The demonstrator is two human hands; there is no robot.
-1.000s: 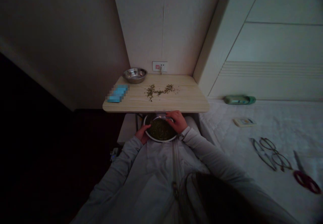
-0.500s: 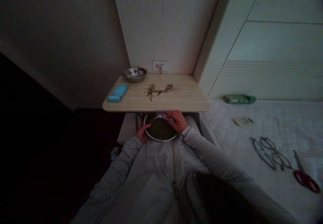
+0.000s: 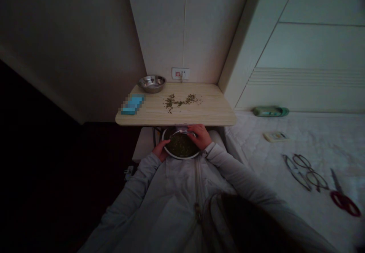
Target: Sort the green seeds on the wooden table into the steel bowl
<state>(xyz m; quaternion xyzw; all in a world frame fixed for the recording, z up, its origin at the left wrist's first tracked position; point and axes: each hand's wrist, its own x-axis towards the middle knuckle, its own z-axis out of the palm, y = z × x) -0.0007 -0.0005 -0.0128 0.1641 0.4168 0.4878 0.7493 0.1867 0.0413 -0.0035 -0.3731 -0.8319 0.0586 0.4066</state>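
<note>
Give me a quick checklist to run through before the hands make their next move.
1. Left hand on the near bowl: ok, thumb over the rim at its left side.
2. Right hand grip: cannot tell; the fingers are over the bowl's far right side, and what they hold is unclear.
3. Contents inside the near bowl: ok, the green mass lies below the rim.
4. Table free of loose bits: not ok, they lie scattered across its middle.
5. Far bowl upright: ok, at the table's far left corner.
6. Scissors away from the hands: ok, on the bed.
</note>
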